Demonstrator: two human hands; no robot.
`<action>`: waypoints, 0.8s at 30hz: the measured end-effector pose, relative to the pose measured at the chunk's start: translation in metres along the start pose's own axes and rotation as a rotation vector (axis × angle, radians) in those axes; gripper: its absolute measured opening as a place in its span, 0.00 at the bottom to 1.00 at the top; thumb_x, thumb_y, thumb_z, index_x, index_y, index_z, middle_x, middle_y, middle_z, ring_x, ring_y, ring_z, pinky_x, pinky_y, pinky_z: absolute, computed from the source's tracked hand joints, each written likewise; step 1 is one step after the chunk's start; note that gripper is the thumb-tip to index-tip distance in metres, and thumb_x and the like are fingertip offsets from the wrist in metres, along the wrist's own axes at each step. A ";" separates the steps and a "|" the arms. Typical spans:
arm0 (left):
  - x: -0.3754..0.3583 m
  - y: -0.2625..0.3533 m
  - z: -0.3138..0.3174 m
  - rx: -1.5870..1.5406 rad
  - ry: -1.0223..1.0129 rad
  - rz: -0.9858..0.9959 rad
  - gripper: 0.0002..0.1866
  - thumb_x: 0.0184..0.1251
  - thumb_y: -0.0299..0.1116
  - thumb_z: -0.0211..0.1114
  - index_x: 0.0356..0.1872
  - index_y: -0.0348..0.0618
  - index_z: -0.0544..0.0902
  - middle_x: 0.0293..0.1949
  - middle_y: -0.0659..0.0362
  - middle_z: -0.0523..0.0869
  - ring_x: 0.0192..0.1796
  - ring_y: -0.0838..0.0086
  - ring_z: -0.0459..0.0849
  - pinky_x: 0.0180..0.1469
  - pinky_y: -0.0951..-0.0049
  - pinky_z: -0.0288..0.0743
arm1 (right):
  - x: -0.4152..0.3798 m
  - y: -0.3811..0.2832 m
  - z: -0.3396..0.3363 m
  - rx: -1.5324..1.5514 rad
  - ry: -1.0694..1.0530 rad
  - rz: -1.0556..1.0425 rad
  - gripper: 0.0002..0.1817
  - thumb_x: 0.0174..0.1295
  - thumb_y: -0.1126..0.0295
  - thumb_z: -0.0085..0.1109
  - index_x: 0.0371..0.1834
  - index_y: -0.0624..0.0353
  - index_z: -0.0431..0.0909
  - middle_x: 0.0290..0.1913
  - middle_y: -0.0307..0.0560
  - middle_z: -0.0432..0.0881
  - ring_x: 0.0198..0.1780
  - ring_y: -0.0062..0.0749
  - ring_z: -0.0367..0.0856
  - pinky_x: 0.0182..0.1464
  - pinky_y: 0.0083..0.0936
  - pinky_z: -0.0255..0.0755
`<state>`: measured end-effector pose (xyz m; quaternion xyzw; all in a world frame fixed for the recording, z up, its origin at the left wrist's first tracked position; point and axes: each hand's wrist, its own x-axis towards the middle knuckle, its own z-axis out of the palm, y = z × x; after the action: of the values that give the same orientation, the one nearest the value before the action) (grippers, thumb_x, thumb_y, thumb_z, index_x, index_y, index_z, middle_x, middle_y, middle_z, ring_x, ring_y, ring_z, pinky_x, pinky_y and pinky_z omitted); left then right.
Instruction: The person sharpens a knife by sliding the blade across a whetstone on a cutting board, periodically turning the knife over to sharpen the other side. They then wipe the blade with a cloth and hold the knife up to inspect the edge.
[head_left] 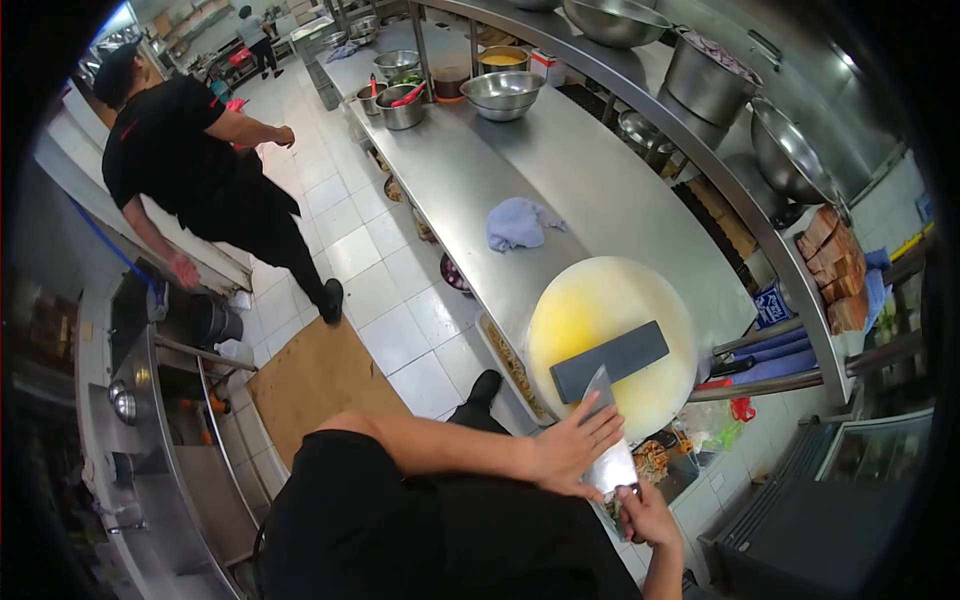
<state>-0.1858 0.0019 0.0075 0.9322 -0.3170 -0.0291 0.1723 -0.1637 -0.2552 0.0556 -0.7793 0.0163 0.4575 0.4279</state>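
My right hand [650, 516] is wrapped round the dark handle of a cleaver [615, 471]. Its broad, shiny blade points up and away from me, with the far corner over the edge of a grey whetstone [635, 354]. Across the blade lies my left hand [572, 452], flat, with its fingers stretched out. The whetstone rests at a slant on a thick round chopping board [570, 300], white with a yellow stain. Part of the blade is hidden under my left fingers.
A blue cloth [518, 224] lies on the steel counter [450, 160] beyond the board. Steel bowls [502, 92] and pots stand farther back. Overhead, a shelf [660, 85] runs along the right. A person in black [185, 150] walks on the tiled floor at left.
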 end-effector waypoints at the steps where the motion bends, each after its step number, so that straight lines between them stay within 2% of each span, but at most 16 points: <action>1: 0.012 -0.003 0.002 -0.003 0.001 -0.008 0.59 0.70 0.78 0.47 0.80 0.28 0.63 0.82 0.39 0.62 0.87 0.47 0.52 0.83 0.31 0.29 | 0.008 0.003 -0.007 -0.048 0.050 0.000 0.13 0.79 0.61 0.57 0.54 0.60 0.74 0.20 0.40 0.74 0.13 0.27 0.73 0.14 0.30 0.67; 3: 0.068 -0.033 -0.002 0.098 0.077 -0.066 0.59 0.70 0.80 0.43 0.81 0.29 0.62 0.83 0.41 0.61 0.87 0.46 0.48 0.83 0.31 0.26 | 0.048 -0.001 -0.025 -0.079 0.224 -0.144 0.14 0.81 0.60 0.55 0.49 0.61 0.73 0.20 0.40 0.73 0.13 0.26 0.72 0.14 0.30 0.67; 5: 0.132 -0.066 0.007 0.062 0.114 -0.104 0.59 0.70 0.80 0.40 0.81 0.30 0.63 0.83 0.43 0.61 0.88 0.45 0.46 0.83 0.31 0.24 | 0.085 -0.023 -0.033 0.088 0.378 -0.205 0.14 0.82 0.59 0.51 0.47 0.61 0.72 0.20 0.40 0.73 0.12 0.26 0.71 0.14 0.30 0.66; 6: 0.153 -0.069 0.004 0.063 0.115 -0.104 0.59 0.70 0.80 0.40 0.81 0.30 0.63 0.83 0.43 0.61 0.88 0.45 0.46 0.83 0.31 0.24 | 0.098 -0.025 -0.029 0.088 0.378 -0.206 0.14 0.82 0.59 0.51 0.47 0.61 0.72 0.20 0.40 0.73 0.12 0.26 0.71 0.14 0.30 0.66; 8: 0.178 -0.077 -0.002 -0.014 0.038 -0.145 0.60 0.69 0.81 0.39 0.80 0.30 0.64 0.83 0.43 0.61 0.88 0.46 0.43 0.83 0.32 0.22 | 0.124 -0.029 -0.022 0.324 0.566 -0.251 0.15 0.83 0.60 0.49 0.47 0.62 0.72 0.19 0.40 0.73 0.11 0.26 0.68 0.13 0.30 0.64; 9: 0.168 -0.075 -0.004 -0.014 0.038 -0.147 0.60 0.69 0.81 0.39 0.80 0.30 0.64 0.83 0.43 0.61 0.88 0.46 0.43 0.83 0.32 0.22 | 0.126 -0.019 -0.019 0.324 0.563 -0.251 0.15 0.83 0.60 0.49 0.47 0.62 0.72 0.19 0.40 0.73 0.11 0.26 0.68 0.13 0.30 0.64; 11: 0.123 -0.058 0.003 0.133 0.072 -0.100 0.60 0.69 0.80 0.41 0.79 0.27 0.64 0.83 0.41 0.61 0.88 0.45 0.45 0.83 0.32 0.24 | 0.117 0.016 -0.005 0.118 0.491 -0.255 0.12 0.82 0.63 0.49 0.47 0.62 0.73 0.19 0.38 0.73 0.10 0.25 0.68 0.12 0.30 0.64; 13: 0.059 -0.034 -0.004 0.239 0.027 -0.056 0.61 0.69 0.80 0.43 0.79 0.25 0.64 0.82 0.39 0.62 0.87 0.45 0.47 0.84 0.32 0.26 | 0.047 -0.011 0.026 0.039 0.317 -0.183 0.10 0.81 0.65 0.52 0.50 0.62 0.74 0.20 0.38 0.74 0.12 0.25 0.71 0.13 0.30 0.66; 15: 0.012 -0.014 -0.006 0.113 0.010 -0.015 0.61 0.68 0.80 0.45 0.78 0.24 0.65 0.81 0.37 0.62 0.87 0.45 0.49 0.84 0.32 0.28 | 0.020 0.005 0.034 -0.038 0.185 -0.193 0.10 0.78 0.66 0.55 0.54 0.61 0.75 0.21 0.42 0.77 0.13 0.26 0.74 0.15 0.31 0.68; 17: 0.027 -0.022 -0.003 0.108 0.045 -0.035 0.61 0.68 0.80 0.44 0.78 0.25 0.65 0.82 0.38 0.62 0.87 0.45 0.48 0.84 0.32 0.28 | 0.031 0.014 0.023 -0.003 0.181 -0.132 0.14 0.77 0.64 0.58 0.57 0.61 0.76 0.23 0.45 0.79 0.14 0.27 0.76 0.16 0.30 0.70; 19: 0.065 -0.043 0.000 0.166 0.071 -0.071 0.60 0.69 0.80 0.42 0.80 0.27 0.64 0.83 0.40 0.61 0.87 0.44 0.47 0.83 0.31 0.27 | 0.096 0.045 -0.013 -0.300 0.438 -0.470 0.15 0.78 0.63 0.56 0.59 0.61 0.75 0.23 0.46 0.79 0.15 0.30 0.77 0.16 0.30 0.70; 21: 0.131 -0.074 -0.003 0.184 0.072 -0.122 0.58 0.71 0.78 0.41 0.81 0.30 0.63 0.83 0.42 0.60 0.87 0.43 0.45 0.83 0.31 0.26 | 0.160 0.040 -0.038 -0.190 0.618 -0.436 0.16 0.84 0.58 0.48 0.48 0.62 0.73 0.18 0.39 0.73 0.12 0.26 0.71 0.15 0.28 0.66; 23: 0.172 -0.093 -0.009 0.150 0.082 -0.154 0.57 0.72 0.78 0.40 0.81 0.31 0.63 0.84 0.43 0.60 0.87 0.42 0.44 0.83 0.30 0.25 | 0.154 -0.037 -0.025 0.229 0.577 -0.312 0.18 0.85 0.55 0.44 0.46 0.61 0.71 0.16 0.38 0.70 0.10 0.27 0.68 0.13 0.28 0.64; 24: 0.185 -0.099 -0.013 0.087 0.066 -0.163 0.57 0.72 0.78 0.41 0.81 0.31 0.63 0.84 0.44 0.60 0.87 0.42 0.44 0.83 0.31 0.25 | 0.155 -0.043 -0.016 0.230 0.579 -0.316 0.18 0.85 0.55 0.44 0.46 0.61 0.71 0.16 0.38 0.70 0.10 0.27 0.68 0.13 0.28 0.64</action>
<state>0.0212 -0.0315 -0.0035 0.9619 -0.2353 0.0017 0.1391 -0.0445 -0.1823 -0.0252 -0.8163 0.0675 0.1406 0.5562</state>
